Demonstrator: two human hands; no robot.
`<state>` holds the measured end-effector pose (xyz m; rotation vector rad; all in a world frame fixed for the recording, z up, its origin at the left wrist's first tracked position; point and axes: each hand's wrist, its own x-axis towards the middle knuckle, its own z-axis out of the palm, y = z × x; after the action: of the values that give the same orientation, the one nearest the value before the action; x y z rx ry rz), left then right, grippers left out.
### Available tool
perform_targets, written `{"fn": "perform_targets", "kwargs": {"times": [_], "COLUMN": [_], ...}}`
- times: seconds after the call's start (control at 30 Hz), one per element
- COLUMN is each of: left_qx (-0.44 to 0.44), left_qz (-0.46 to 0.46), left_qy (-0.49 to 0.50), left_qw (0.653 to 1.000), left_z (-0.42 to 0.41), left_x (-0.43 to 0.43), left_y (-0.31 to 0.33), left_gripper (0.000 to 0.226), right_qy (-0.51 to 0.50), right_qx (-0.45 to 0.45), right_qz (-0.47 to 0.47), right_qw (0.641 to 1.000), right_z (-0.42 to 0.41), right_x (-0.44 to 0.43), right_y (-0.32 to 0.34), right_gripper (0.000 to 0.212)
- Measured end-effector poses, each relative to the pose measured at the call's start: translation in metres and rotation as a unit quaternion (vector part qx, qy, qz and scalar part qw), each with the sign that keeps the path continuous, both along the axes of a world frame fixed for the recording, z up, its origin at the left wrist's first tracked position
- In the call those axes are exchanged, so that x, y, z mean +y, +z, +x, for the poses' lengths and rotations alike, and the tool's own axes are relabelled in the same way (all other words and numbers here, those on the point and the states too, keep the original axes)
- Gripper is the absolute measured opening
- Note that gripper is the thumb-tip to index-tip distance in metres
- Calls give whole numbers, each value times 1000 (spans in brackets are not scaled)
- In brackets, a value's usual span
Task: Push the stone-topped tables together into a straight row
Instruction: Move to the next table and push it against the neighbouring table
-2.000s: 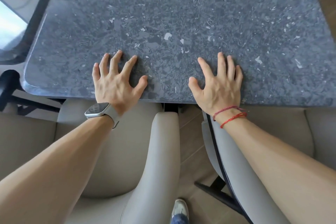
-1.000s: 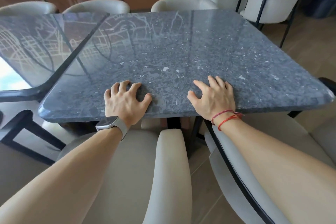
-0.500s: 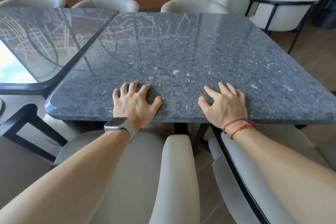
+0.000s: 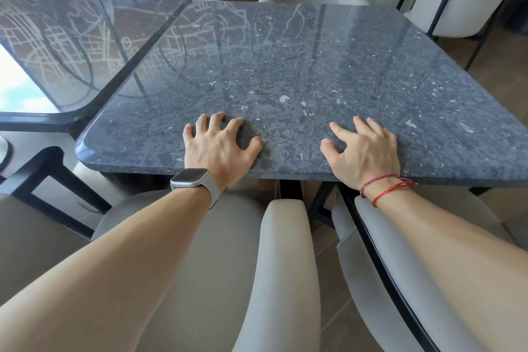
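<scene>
Two bare forearms are showing from the lower corners of the frame. Left of centre, the wrist of the left hand (image 4: 217, 148) is wearing a smartwatch (image 4: 190, 178), its rounded rectangular dark face sitting in a pale metal case on a light grey band (image 4: 213, 191). Right of centre, the wrist of the right hand (image 4: 368, 154) is wearing a braided dark-red bracelet (image 4: 377, 180) and a brighter red thread (image 4: 393, 190) with loose ends.

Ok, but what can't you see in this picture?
Head view: legs of the near table, mostly hidden under its stone top.
Head view: the left table is cut off by the picture's left edge, so its length is unknown.
Head view: whether the tables touch, because the gap between them is dark.
Head view: palms of the left hand and right hand, covered by the hands' backs.
</scene>
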<state>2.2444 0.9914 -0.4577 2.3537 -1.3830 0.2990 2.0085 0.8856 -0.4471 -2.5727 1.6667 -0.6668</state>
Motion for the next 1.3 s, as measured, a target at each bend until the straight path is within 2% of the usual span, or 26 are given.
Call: {"fn": "perform_targets", "kwargs": {"times": [1.3], "left_qx": [6], "left_qz": [1], "left_qy": [-2], "left_qw": [1000], "left_z": [9], "left_x": [-23], "left_y": [6], "left_gripper": [65], "right_qy": [-1], "right_qx": [-1], "right_qz": [0], "right_qw": [1000], "right_z": [12], "right_x": [-24], "right_y": [2], "right_gripper": [60]}}
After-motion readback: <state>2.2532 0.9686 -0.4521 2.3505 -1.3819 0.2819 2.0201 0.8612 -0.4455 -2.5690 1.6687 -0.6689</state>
